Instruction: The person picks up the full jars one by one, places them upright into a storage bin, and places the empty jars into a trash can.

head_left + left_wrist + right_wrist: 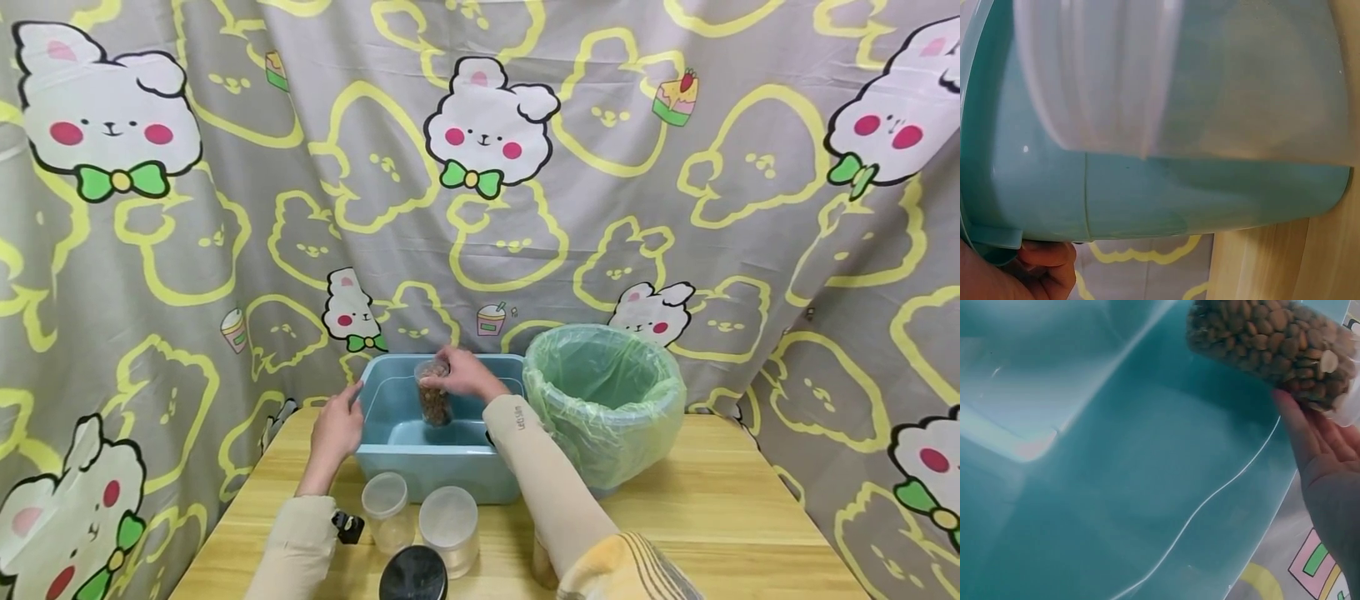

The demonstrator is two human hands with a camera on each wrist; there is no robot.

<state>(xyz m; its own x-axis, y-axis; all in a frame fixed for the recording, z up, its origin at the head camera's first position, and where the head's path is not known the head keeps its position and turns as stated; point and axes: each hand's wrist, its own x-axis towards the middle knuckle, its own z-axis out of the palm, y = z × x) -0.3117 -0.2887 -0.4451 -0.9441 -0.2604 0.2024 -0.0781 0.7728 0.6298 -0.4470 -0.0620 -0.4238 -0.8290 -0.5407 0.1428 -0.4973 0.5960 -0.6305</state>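
A rectangular blue plastic basin (438,477) sits on the table. My right hand (468,373) grips a clear jar of brown nuts (435,405), almond-like in shape, near its top. In the head view the jar stands nearly upright inside the basin; whether it touches the bottom I cannot tell. The right wrist view shows the nuts (1266,337) through the jar wall, with fingers (1297,428) along its side. On the basin's left end, my left hand (341,427) holds the rim, fingers (1050,256) curled under its lip.
Two clear lidded jars (387,512) (450,529) and a black-lidded jar (414,573) stand before the basin. Right of it is a bin with a green liner bag (622,437). Another container (543,562) is partly hidden by the right arm. A patterned curtain (480,242) hangs behind.
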